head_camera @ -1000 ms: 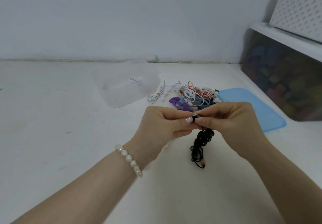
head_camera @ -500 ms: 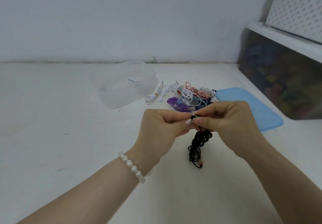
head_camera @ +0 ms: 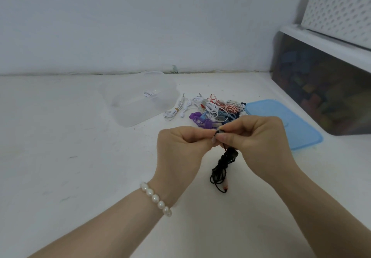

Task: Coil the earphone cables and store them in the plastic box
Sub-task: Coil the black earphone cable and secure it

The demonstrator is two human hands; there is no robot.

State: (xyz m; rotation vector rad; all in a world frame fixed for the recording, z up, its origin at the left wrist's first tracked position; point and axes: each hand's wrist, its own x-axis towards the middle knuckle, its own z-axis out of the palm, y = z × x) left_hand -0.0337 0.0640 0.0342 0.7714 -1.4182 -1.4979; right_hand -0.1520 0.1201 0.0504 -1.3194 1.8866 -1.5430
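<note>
A tangled black earphone cable [head_camera: 221, 167] hangs down to the white table from between my two hands. My left hand [head_camera: 180, 149] and my right hand [head_camera: 259, 139] meet fingertip to fingertip and both pinch the cable's top end. Behind my hands lies a pile of loose earphones [head_camera: 214, 109] in white, red, purple and blue. The clear plastic box [head_camera: 140, 107] stands open at the back left, with one white earphone [head_camera: 148, 94] inside. A bundled white earphone [head_camera: 172, 113] lies between box and pile.
The box's blue lid [head_camera: 291, 125] lies flat on the right beside the pile. A large dark storage bin with a white lid [head_camera: 325, 89] stands at the far right, a white perforated basket [head_camera: 341, 12] on top. A wall closes off the table's back edge.
Both hands stay pinched together on the black cable's top end. The hanging bundle has shifted only slightly; the view has drifted a little.
</note>
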